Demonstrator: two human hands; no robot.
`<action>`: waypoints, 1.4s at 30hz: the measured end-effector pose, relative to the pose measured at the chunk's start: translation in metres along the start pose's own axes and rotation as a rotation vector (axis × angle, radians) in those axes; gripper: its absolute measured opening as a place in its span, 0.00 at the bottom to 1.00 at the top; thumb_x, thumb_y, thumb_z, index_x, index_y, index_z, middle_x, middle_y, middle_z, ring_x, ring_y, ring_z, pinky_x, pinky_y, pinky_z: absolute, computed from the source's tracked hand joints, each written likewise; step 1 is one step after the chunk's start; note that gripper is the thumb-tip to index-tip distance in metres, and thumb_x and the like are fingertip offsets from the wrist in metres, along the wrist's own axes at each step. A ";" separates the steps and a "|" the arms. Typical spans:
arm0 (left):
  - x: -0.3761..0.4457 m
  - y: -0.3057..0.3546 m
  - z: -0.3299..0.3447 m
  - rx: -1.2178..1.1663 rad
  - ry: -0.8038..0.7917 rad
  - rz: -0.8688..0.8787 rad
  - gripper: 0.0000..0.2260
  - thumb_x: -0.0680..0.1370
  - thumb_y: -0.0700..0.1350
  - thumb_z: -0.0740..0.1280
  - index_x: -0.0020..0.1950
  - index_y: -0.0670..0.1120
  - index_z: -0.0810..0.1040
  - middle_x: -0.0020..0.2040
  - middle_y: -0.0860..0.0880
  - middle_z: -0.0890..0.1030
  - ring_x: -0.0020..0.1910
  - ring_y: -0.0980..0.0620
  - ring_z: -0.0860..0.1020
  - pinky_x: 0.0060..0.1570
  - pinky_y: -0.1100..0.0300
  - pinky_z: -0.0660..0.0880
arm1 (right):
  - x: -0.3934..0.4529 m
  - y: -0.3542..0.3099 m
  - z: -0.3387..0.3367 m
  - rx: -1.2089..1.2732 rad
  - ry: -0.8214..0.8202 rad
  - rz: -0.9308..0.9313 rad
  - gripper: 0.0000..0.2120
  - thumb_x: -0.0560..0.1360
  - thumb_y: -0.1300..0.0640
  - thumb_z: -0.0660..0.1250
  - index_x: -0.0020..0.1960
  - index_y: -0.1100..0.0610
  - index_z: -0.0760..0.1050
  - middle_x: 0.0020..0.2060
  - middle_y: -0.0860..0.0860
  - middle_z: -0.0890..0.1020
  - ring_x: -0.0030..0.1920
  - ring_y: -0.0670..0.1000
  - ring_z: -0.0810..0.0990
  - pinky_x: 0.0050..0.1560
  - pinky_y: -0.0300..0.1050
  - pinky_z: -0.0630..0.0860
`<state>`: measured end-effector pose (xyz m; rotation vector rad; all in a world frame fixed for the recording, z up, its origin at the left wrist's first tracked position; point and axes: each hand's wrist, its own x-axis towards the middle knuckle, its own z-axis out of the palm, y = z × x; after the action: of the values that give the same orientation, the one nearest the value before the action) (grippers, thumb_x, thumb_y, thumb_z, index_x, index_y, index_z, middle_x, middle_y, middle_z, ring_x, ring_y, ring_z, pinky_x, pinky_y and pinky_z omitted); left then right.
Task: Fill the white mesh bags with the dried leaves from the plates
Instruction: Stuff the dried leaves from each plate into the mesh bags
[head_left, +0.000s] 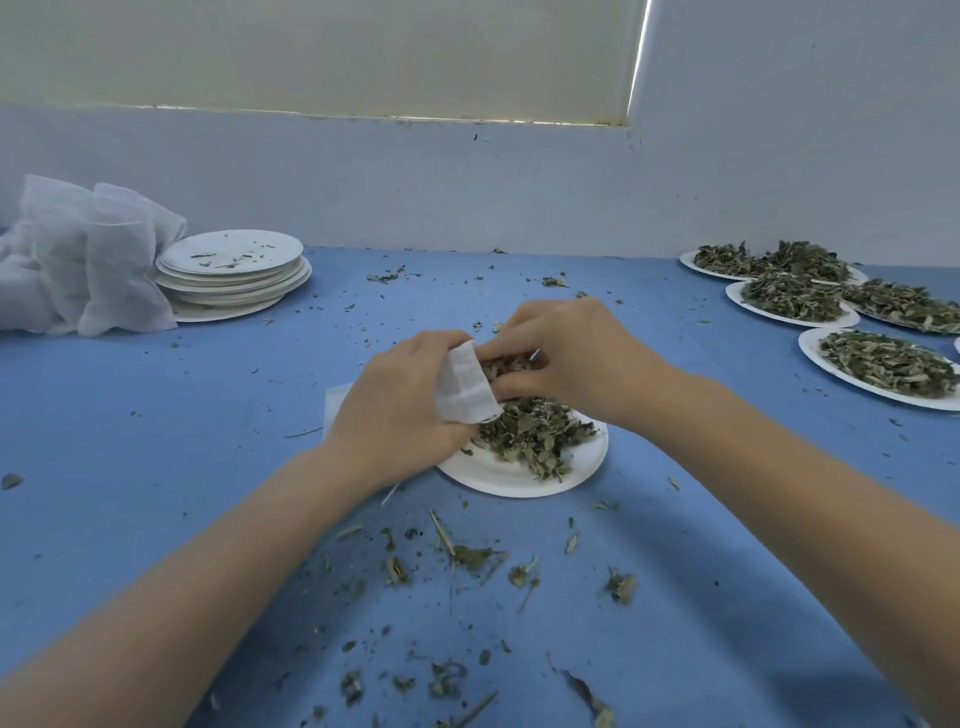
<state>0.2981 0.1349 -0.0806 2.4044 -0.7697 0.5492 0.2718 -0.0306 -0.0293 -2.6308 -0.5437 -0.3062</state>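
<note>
Both hands' grip: mesh bag (469, 385) above plate (524, 475).

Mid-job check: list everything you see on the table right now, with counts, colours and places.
mesh bag: one, white, held over the centre plate
centre plate: one, white, part-covered with dried leaves
full plates: at least four, white, heaped green, far right
empty plates: one stack, white, far left
spare bags: a pile, white, far left beside the stack
loose leaf bits: many, green, scattered on the blue table
left hand: grips the bag
right hand: fingers pinch leaves at the bag's mouth
</note>
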 end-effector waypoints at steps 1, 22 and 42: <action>0.001 0.000 0.000 0.002 0.002 -0.018 0.26 0.68 0.45 0.72 0.65 0.45 0.70 0.58 0.49 0.75 0.53 0.50 0.72 0.43 0.65 0.59 | -0.001 -0.001 -0.001 0.004 -0.017 -0.002 0.18 0.70 0.52 0.73 0.59 0.46 0.79 0.50 0.50 0.80 0.46 0.46 0.76 0.54 0.41 0.71; 0.001 0.000 0.001 -0.101 -0.033 -0.048 0.30 0.67 0.47 0.71 0.67 0.50 0.64 0.57 0.55 0.70 0.52 0.56 0.70 0.45 0.60 0.67 | 0.002 -0.003 -0.001 0.448 -0.266 -0.004 0.14 0.76 0.65 0.65 0.60 0.55 0.78 0.53 0.55 0.83 0.58 0.54 0.79 0.62 0.51 0.73; 0.004 -0.009 -0.005 -0.096 -0.016 -0.070 0.28 0.68 0.48 0.73 0.64 0.52 0.65 0.50 0.57 0.71 0.44 0.57 0.69 0.36 0.71 0.64 | 0.009 -0.003 -0.001 0.105 -0.033 -0.071 0.14 0.71 0.61 0.72 0.52 0.45 0.81 0.42 0.46 0.83 0.40 0.43 0.77 0.43 0.34 0.73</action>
<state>0.3059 0.1424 -0.0779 2.3403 -0.6998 0.4552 0.2789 -0.0259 -0.0245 -2.5230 -0.6471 -0.2499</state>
